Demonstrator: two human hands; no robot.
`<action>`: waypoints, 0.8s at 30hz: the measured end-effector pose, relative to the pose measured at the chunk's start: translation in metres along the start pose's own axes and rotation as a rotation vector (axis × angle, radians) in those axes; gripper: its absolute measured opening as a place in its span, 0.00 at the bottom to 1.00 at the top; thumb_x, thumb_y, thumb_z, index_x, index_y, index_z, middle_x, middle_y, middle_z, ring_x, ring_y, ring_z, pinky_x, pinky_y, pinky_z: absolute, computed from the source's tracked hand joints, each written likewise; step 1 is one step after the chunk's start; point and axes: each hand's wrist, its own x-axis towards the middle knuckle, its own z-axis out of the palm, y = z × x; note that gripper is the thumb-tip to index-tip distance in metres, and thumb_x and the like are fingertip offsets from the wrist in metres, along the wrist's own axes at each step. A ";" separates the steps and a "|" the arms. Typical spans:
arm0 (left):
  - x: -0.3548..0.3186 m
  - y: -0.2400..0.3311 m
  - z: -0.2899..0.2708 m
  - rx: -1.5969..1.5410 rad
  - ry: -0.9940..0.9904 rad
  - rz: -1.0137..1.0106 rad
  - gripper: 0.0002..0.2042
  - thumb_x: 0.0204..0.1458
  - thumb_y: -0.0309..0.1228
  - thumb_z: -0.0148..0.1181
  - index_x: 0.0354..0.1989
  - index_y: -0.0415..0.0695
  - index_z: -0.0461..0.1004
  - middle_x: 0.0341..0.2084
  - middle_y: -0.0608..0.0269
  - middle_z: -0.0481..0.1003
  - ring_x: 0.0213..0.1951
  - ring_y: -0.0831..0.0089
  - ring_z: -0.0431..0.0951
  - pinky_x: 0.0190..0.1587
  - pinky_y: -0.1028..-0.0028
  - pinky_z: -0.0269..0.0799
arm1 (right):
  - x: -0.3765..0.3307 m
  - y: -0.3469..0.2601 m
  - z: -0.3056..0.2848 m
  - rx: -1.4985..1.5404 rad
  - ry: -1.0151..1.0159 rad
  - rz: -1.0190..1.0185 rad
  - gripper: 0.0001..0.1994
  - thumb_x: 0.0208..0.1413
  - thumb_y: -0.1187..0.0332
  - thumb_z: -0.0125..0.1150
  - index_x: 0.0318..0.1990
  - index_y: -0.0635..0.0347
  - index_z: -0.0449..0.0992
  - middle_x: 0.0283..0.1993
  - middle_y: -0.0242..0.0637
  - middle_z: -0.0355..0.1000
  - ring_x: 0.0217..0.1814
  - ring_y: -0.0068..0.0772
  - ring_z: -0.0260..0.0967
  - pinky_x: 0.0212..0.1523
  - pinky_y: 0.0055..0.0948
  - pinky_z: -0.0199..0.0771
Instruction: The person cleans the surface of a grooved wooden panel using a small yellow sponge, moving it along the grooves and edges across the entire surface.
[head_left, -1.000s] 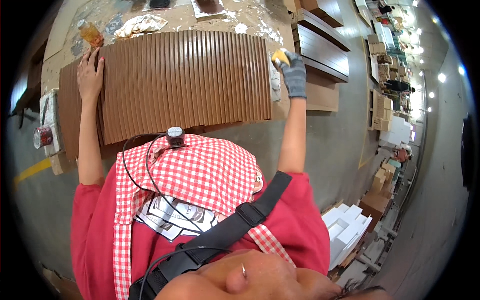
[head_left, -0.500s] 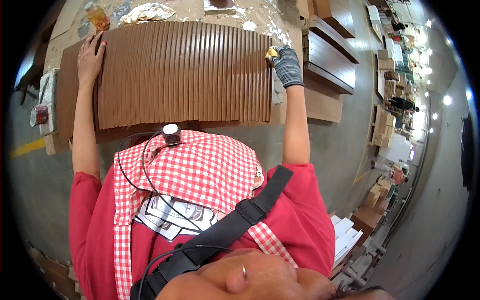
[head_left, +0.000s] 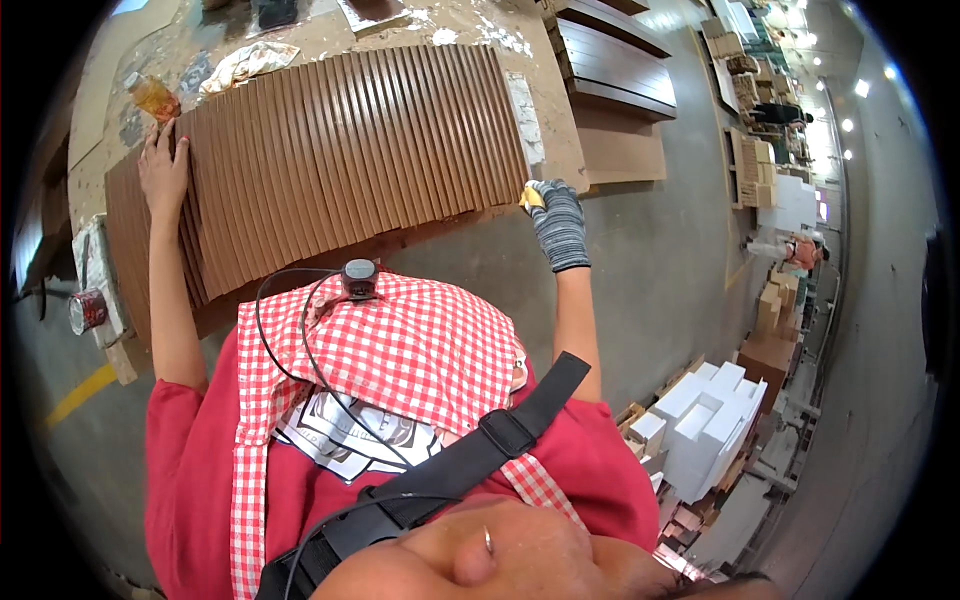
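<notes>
A wide row of narrow brown slats (head_left: 350, 150) lies side by side across the worktable in front of me. My left hand (head_left: 165, 175) is bare and rests flat on the slats near their left end, fingers stretched out and slightly apart, beside a gap between slats. My right hand (head_left: 558, 222), in a grey striped knit glove, is closed at the near right corner of the row. A small yellow piece (head_left: 532, 197) sticks out of its fingers against the last slat's end; I cannot tell its material.
Beyond the slats, a bottle of amber liquid (head_left: 155, 98) and a stained cloth (head_left: 250, 66) lie on the paint-marked table (head_left: 420, 28). A red-smeared can (head_left: 88, 311) sits at the left edge. Dark panels (head_left: 615, 70) are stacked to the right. White blocks (head_left: 705, 425) stand farther off.
My right hand has moved toward me along the right edge of the slats, from the far corner to the near one. My left hand stays on the slats. The view has turned slightly.
</notes>
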 end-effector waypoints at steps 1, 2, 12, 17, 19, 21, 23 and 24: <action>0.007 0.001 0.003 -0.019 0.002 0.014 0.23 0.57 0.47 0.42 0.61 0.58 0.61 0.62 0.59 0.56 0.64 0.60 0.53 0.64 0.59 0.46 | -0.008 0.001 -0.008 0.013 0.016 0.014 0.15 0.43 0.75 0.61 0.42 0.58 0.76 0.40 0.44 0.70 0.44 0.46 0.66 0.49 0.37 0.66; 0.016 0.001 0.004 -0.056 -0.053 -0.016 0.23 0.57 0.48 0.43 0.60 0.58 0.61 0.62 0.58 0.56 0.64 0.59 0.53 0.64 0.59 0.46 | -0.017 0.011 -0.006 0.003 0.070 -0.013 0.15 0.42 0.74 0.63 0.42 0.59 0.76 0.39 0.44 0.71 0.43 0.47 0.67 0.48 0.37 0.67; 0.092 -0.069 0.061 -0.436 -0.163 -0.026 0.20 0.55 0.47 0.48 0.49 0.48 0.72 0.44 0.48 0.73 0.49 0.55 0.72 0.49 0.66 0.65 | 0.018 0.008 0.027 0.620 0.430 0.130 0.24 0.43 0.65 0.68 0.49 0.59 0.70 0.40 0.38 0.70 0.47 0.35 0.66 0.47 0.32 0.68; 0.094 0.007 0.048 -0.003 -0.205 -0.091 0.22 0.56 0.52 0.41 0.49 0.53 0.73 0.45 0.49 0.73 0.48 0.51 0.72 0.49 0.60 0.65 | 0.077 -0.009 0.064 1.410 0.413 0.484 0.24 0.46 0.60 0.68 0.50 0.60 0.70 0.45 0.33 0.69 0.43 0.25 0.65 0.45 0.26 0.68; 0.096 0.009 0.044 -0.022 -0.218 -0.096 0.22 0.56 0.52 0.39 0.49 0.54 0.73 0.45 0.50 0.73 0.48 0.52 0.72 0.49 0.59 0.65 | 0.087 -0.006 0.085 1.153 0.466 0.491 0.24 0.47 0.58 0.67 0.50 0.60 0.70 0.44 0.31 0.70 0.43 0.23 0.65 0.45 0.24 0.67; 0.093 0.006 0.043 -0.032 -0.234 -0.123 0.23 0.56 0.53 0.37 0.49 0.55 0.72 0.46 0.51 0.72 0.48 0.52 0.72 0.50 0.59 0.65 | 0.089 -0.003 0.093 1.423 0.417 0.436 0.25 0.48 0.57 0.65 0.50 0.61 0.70 0.44 0.32 0.70 0.43 0.24 0.65 0.45 0.24 0.66; 0.092 0.025 0.041 0.038 -0.313 -0.103 0.25 0.57 0.53 0.33 0.52 0.53 0.70 0.48 0.53 0.72 0.52 0.56 0.70 0.55 0.58 0.58 | 0.090 0.012 0.100 1.399 0.448 0.408 0.26 0.48 0.55 0.65 0.50 0.61 0.70 0.44 0.33 0.70 0.42 0.26 0.65 0.45 0.25 0.66; 0.088 0.036 0.039 0.010 -0.304 -0.110 0.25 0.57 0.51 0.33 0.52 0.51 0.70 0.48 0.53 0.72 0.53 0.57 0.69 0.56 0.57 0.56 | 0.089 0.022 0.102 1.416 0.432 0.443 0.26 0.48 0.57 0.65 0.52 0.61 0.68 0.47 0.33 0.68 0.45 0.26 0.64 0.48 0.24 0.64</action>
